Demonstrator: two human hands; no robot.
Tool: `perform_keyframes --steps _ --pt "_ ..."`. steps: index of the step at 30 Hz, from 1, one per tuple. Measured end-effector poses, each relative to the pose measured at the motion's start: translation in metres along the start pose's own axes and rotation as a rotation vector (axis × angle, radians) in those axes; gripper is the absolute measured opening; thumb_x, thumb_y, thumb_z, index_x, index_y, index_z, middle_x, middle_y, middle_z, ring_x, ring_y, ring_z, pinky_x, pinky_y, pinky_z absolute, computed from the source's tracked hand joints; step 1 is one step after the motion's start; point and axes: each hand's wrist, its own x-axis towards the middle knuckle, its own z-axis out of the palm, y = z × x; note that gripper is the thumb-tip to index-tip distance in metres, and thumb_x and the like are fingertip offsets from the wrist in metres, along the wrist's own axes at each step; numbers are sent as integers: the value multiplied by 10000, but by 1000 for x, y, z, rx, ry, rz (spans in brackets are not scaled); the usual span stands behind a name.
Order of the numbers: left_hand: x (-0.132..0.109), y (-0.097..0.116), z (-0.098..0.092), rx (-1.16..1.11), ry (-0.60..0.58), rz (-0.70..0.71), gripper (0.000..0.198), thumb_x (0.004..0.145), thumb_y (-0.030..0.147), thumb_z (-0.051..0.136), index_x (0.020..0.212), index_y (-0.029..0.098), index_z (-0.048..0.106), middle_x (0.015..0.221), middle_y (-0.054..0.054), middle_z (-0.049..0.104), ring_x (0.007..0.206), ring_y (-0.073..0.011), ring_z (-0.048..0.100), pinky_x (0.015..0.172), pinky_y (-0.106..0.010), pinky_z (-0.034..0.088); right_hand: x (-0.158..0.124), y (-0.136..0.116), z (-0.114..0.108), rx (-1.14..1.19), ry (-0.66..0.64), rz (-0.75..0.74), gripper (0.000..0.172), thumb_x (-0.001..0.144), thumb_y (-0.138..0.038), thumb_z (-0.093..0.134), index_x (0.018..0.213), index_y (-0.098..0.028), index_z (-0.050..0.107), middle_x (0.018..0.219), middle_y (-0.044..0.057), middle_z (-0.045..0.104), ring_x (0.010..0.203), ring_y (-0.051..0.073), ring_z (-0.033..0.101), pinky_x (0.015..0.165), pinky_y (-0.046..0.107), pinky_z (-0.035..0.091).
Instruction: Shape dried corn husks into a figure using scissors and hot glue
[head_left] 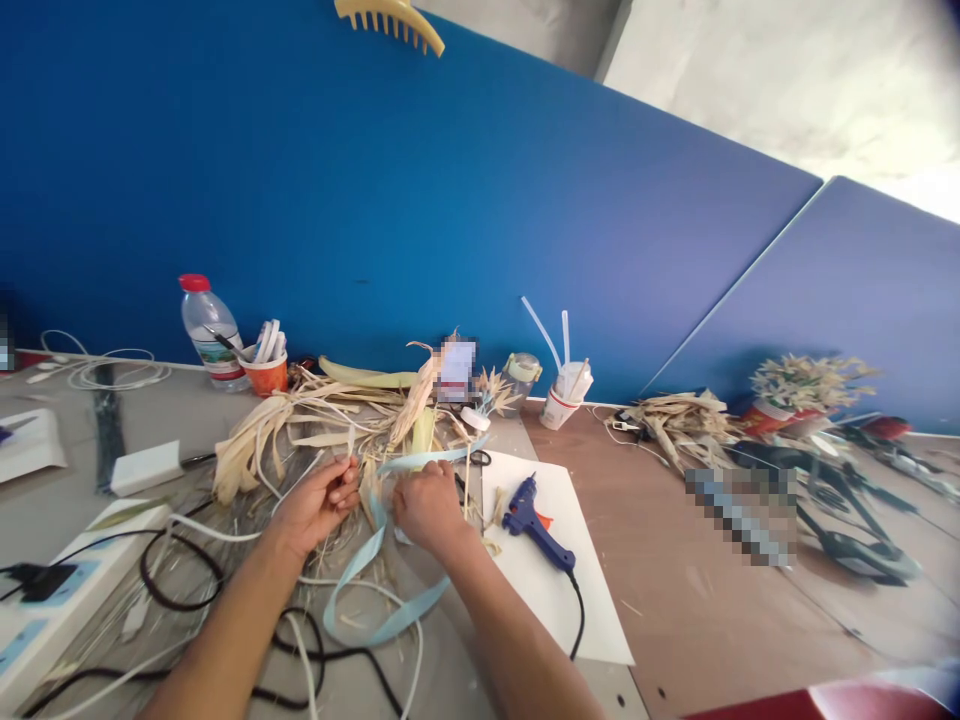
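My left hand [319, 505] is closed above the littered desk, thumb and fingers pinched at a small pale strip [351, 438]. To its right, my right hand [431, 508] is curled shut with its back to me; what its fingers hold is hidden. A light blue ribbon [409, 615] loops below my hands and passes just behind the right one. Dried corn husks [255, 440] lie in a pile beyond both hands. A dark blue hot glue gun [536, 525] rests on a white sheet [592, 600], right of my right hand.
At the left are a power strip [45, 610], tangled cables [322, 650] and a water bottle [210, 335]. Paper cups [266, 375], a phone [455, 372] and a cup with straws [559, 408] stand toward the blue partition [450, 200]. More husks [682, 425] lie right.
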Motion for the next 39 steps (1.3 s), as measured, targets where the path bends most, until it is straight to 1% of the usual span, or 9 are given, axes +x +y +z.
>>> perform_keyframes --steps 4,9,14,19,22,25,27,33,39 --pt "0 0 1 12 21 1 42 745 83 592 734 110 563 561 25 498 354 -17 345 354 -151 331 -1 -1 0 126 96 65 215 817 -266 485 860 -185 680 878 110 674 906 254 554 799 365 345" --pt "-1 -1 1 30 32 -1 25 749 87 593 748 104 574 571 19 504 370 -17 356 367 -150 337 0 0 5 358 110 99 225 827 -215 461 933 -186 658 923 74 673 869 177 599 771 257 387" --pt "-2 -1 2 35 4 -13 40 743 96 608 762 106 575 599 9 514 391 -24 375 380 -159 343 3 3 7 424 106 169 238 827 -191 443 939 -171 651 924 82 673 872 181 609 758 248 405" --pt "-4 -1 4 64 -27 15 18 762 98 592 779 93 588 610 14 509 401 -14 364 398 -157 339 9 -4 11 437 150 136 216 805 -199 490 950 -172 647 920 76 651 856 170 605 787 246 428" --pt "-4 -1 5 77 -29 37 35 751 90 600 783 102 591 607 22 502 407 -12 358 403 -155 336 11 -10 16 446 189 28 233 806 -183 488 986 -181 636 1036 73 620 931 159 589 837 241 429" --pt "-4 -2 5 85 -24 51 37 751 99 601 789 97 600 599 25 497 411 -13 360 408 -157 339 12 -14 18 418 171 -115 263 822 -157 448 1028 -199 606 1149 53 586 1009 143 562 858 223 419" --pt "-5 -2 5 95 -25 60 41 754 103 599 793 93 606 598 24 496 414 -14 362 410 -159 340 12 -15 17 348 119 -151 254 833 -163 430 1023 -205 593 1091 45 616 969 148 577 819 229 424" --pt "-6 -2 6 128 -50 66 65 734 81 617 794 103 603 617 25 497 427 -17 371 422 -166 348 13 -12 13 89 36 -119 206 862 -265 424 904 -190 611 898 73 673 850 199 603 751 294 387" --pt "-6 -1 6 138 -28 78 64 746 110 617 809 104 606 633 23 497 430 -18 371 406 -159 330 11 -5 5 2 -78 -32 244 856 -265 424 807 -168 642 811 101 692 775 203 624 725 310 375"
